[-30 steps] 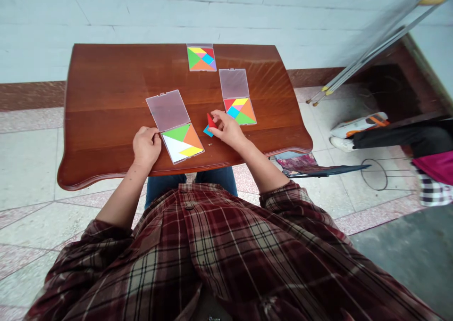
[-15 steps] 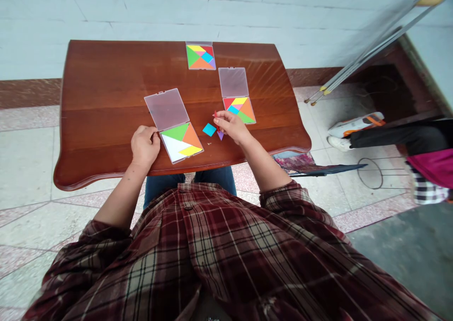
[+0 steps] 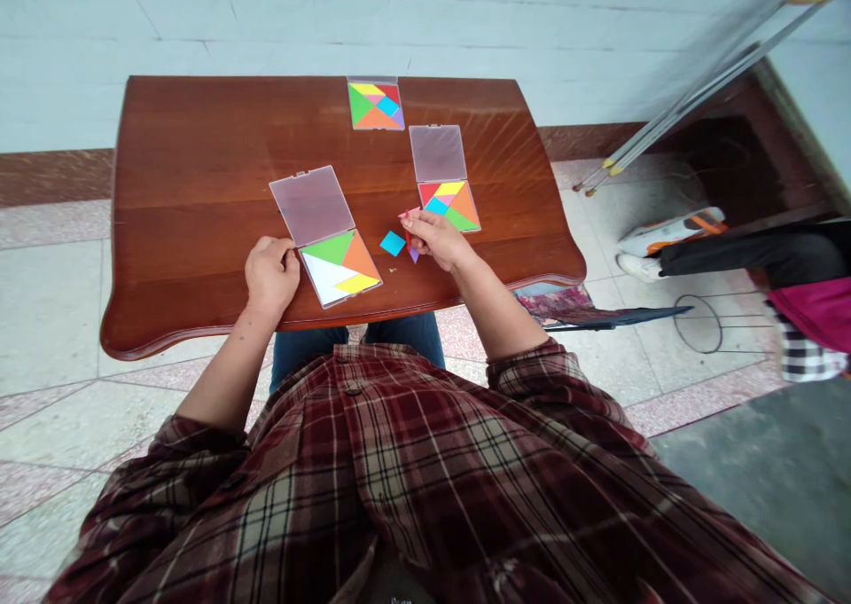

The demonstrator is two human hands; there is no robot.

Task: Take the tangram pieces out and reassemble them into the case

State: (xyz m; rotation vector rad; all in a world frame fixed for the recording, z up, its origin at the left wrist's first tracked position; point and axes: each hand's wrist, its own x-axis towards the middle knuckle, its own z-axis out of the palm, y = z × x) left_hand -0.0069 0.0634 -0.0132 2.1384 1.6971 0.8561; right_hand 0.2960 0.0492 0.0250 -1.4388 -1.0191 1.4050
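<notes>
My left hand (image 3: 271,272) rests on the table with its fingers curled, the fingertips at the left edge of an open tangram case (image 3: 324,292) near its hinge. In its tray lie a green triangle (image 3: 331,247), an orange triangle (image 3: 360,254) and a yellow parallelogram (image 3: 358,282); the rest is bare white. My right hand (image 3: 435,238) pinches a red tangram piece (image 3: 408,231) on edge above the table. A pinkish tip shows by its fingertips. Below the hand lies a purple triangle (image 3: 414,254), partly covered, and beside it a blue square (image 3: 392,244).
A second open tangram case (image 3: 439,153), filled with pieces, lies just beyond my right hand. Another filled case (image 3: 376,105) is at the table's (image 3: 199,160) back edge. To the right are a folding chair (image 3: 565,307), crutches (image 3: 658,125) and a seated person's leg (image 3: 718,245).
My right hand has turned the red piece slightly, and more of a pinkish tip shows by the fingertips. My left hand stays at the case's edge.
</notes>
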